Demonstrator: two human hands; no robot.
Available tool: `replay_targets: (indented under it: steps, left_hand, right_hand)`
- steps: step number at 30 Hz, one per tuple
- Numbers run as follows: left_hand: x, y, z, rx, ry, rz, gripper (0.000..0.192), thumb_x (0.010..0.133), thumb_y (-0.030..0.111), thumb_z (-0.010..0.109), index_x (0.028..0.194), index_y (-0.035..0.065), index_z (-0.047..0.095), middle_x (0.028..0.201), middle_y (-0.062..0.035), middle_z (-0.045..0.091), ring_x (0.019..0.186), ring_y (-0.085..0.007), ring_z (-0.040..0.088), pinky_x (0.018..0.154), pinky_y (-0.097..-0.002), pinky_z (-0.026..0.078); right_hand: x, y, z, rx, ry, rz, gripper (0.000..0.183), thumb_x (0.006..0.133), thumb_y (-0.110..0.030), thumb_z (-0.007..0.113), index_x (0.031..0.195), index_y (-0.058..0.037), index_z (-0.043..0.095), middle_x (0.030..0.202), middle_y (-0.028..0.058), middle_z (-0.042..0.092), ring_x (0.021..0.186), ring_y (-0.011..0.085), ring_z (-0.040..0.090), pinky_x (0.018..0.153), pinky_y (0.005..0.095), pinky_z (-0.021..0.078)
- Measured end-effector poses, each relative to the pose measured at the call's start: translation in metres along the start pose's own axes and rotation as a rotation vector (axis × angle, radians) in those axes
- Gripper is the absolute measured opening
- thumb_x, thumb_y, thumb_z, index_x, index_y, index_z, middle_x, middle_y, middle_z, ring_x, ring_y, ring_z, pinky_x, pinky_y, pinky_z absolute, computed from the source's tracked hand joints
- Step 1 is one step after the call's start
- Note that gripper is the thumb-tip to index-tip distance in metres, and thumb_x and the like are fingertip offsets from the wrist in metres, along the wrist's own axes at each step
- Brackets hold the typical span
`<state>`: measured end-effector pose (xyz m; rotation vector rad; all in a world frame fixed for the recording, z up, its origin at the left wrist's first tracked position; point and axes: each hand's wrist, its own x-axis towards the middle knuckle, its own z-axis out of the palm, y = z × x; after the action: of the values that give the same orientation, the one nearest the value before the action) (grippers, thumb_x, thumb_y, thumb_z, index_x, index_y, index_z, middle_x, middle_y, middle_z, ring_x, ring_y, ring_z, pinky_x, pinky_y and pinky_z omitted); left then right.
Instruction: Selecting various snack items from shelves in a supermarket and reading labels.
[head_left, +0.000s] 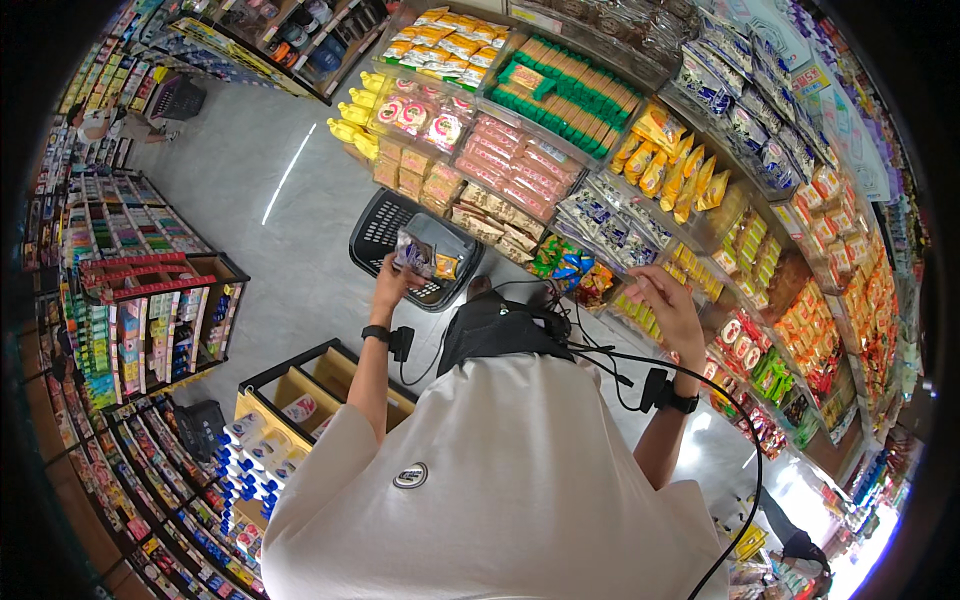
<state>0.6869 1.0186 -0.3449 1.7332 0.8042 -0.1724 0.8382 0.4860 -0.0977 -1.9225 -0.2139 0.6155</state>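
Observation:
My left hand (400, 283) grips a silver-and-purple snack packet (415, 253) above a dark grey plastic shopping basket (367, 225) on the floor. Inside the basket lies a yellow-orange packet (448, 267), partly overlapped by the packet I hold. To the right, my right hand (664, 298) is raised beside the snack display, its fingers loosely bent and apart, with nothing visible in them. Close to its fingertips is a bin of silver-and-blue packets (611, 225). Yellow-wrapped snacks (694, 271) lie just past that hand.
Tiered clear bins hold green-and-tan packs (562, 96), pink packs (517, 165) and orange bags (671, 165). A wooden display unit (300, 382) stands at my left. Black cables (600, 349) hang by my waist. A person (112, 124) is in the far-left aisle.

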Motion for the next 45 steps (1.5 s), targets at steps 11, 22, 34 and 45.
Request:
replay_targets:
  steps: [11,22,34,45]
  left_hand:
    - [0.044,-0.085,0.019,-0.048,-0.399,-0.15,0.036,0.109,0.032,0.065,0.124,-0.0006,0.072,0.095,-0.0147,0.083,0.073,-0.0202,0.078,0.06,-0.032,0.06]
    - [0.024,0.154,0.032,0.265,-0.282,0.496,0.029,0.112,0.013,0.057,0.136,-0.0001,0.067,0.11,-0.0142,0.082,0.097,-0.0228,0.077,0.091,-0.0353,0.06]
    - [-0.111,0.194,-0.009,0.107,-0.116,0.397,0.027,0.115,0.011,0.056,0.136,-0.0022,0.069,0.113,-0.0133,0.082,0.103,-0.0175,0.075,0.096,-0.0322,0.057]
    - [-0.138,0.18,-0.005,-0.06,0.015,0.411,0.027,0.113,0.008,0.057,0.135,-0.001,0.069,0.112,-0.0161,0.083,0.102,-0.0205,0.079,0.092,-0.0347,0.06]
  right_hand:
    - [-0.035,-0.012,-0.011,-0.159,0.21,0.018,0.023,0.113,-0.012,0.062,0.132,-0.0016,0.071,0.099,0.0101,0.08,0.094,0.0162,0.078,0.081,0.0324,0.0577]
    - [0.022,-0.097,-0.13,-0.539,0.819,-0.267,0.031,0.109,-0.018,0.066,0.136,-0.0041,0.07,0.111,0.0133,0.082,0.102,0.0232,0.078,0.086,0.0365,0.0587]
    - [0.148,-0.129,-0.299,-1.072,1.01,-0.016,0.064,0.088,-0.042,0.086,0.147,-0.0242,0.071,0.143,0.0194,0.072,0.133,0.0385,0.067,0.112,0.0511,0.0533]
    - [0.146,-0.118,-0.324,-1.052,0.975,-0.037,0.035,0.098,-0.031,0.076,0.132,-0.025,0.082,0.124,0.017,0.079,0.11,0.0387,0.076,0.095,0.0511,0.0589]
